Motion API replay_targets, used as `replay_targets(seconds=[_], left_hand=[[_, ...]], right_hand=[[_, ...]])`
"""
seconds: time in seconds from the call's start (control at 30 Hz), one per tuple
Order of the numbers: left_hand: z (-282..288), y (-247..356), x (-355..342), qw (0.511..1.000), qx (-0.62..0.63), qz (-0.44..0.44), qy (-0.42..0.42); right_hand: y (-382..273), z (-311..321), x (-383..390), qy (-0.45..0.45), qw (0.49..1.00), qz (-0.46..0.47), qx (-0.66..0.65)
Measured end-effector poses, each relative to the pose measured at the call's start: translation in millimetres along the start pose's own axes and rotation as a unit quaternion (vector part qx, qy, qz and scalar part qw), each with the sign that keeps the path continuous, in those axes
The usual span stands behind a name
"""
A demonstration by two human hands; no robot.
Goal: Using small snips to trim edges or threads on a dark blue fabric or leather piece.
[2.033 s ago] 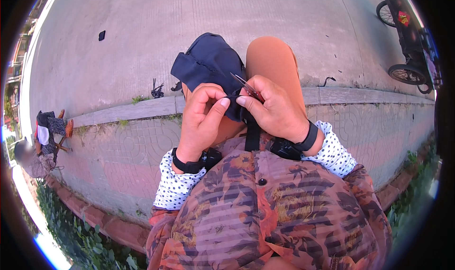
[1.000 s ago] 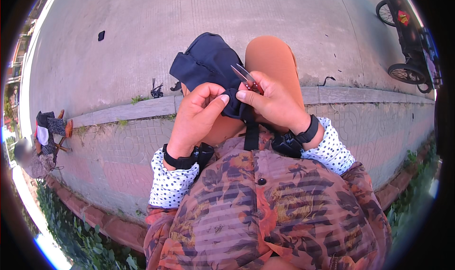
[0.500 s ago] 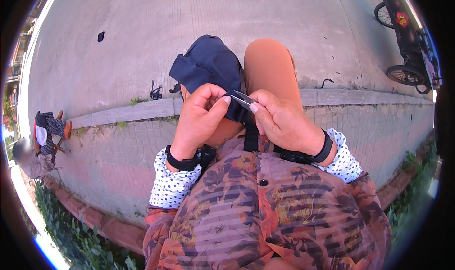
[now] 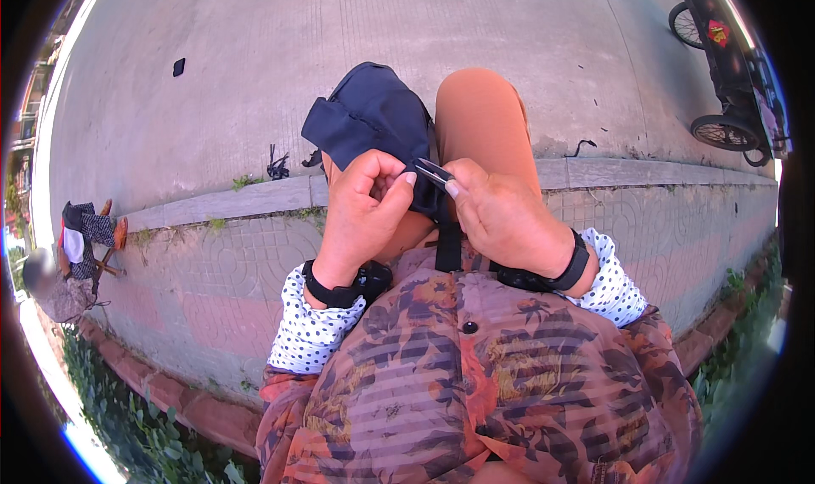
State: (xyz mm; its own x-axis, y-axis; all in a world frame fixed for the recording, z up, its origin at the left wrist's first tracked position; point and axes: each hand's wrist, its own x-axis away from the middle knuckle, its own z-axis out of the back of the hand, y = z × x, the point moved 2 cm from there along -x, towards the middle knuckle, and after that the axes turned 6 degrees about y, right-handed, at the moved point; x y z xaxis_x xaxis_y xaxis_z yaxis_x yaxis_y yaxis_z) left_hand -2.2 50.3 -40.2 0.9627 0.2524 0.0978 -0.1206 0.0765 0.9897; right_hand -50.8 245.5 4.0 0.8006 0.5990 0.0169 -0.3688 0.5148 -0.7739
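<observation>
Navy cloth point(image 4: 373, 115) draped over left leg point(image 4: 399, 233), near end bunched between hands. Left hand point(image 4: 361, 208) closed in thumb-and-finger pinch on cloth edge. Right hand point(image 4: 505, 216) closed round small scissors point(image 4: 435, 173), pointing left, tips at cloth; handle hidden in palm, can't tell blade gap. Cloth looks light, limp, tough enough; best pinched at edge, kept taut. Scissors rigid, likely sharp; grip by handle.

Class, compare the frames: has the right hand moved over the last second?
Yes: against the stone kerb, the right hand has shifted downward in the picture and slightly rightward.
</observation>
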Motion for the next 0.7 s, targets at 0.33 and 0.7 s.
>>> replay_targets(seconds=[0.33,0.7], left_hand=[[5,2,-1,0.998,0.035,0.045,-0.019],[5,2,-2,0.998,0.031,0.044,-0.018]], right_hand=[[-4,-6,-2,0.029,0.999,0.022,-0.018],[3,-17,-8,0.032,0.994,-0.025,-0.099]])
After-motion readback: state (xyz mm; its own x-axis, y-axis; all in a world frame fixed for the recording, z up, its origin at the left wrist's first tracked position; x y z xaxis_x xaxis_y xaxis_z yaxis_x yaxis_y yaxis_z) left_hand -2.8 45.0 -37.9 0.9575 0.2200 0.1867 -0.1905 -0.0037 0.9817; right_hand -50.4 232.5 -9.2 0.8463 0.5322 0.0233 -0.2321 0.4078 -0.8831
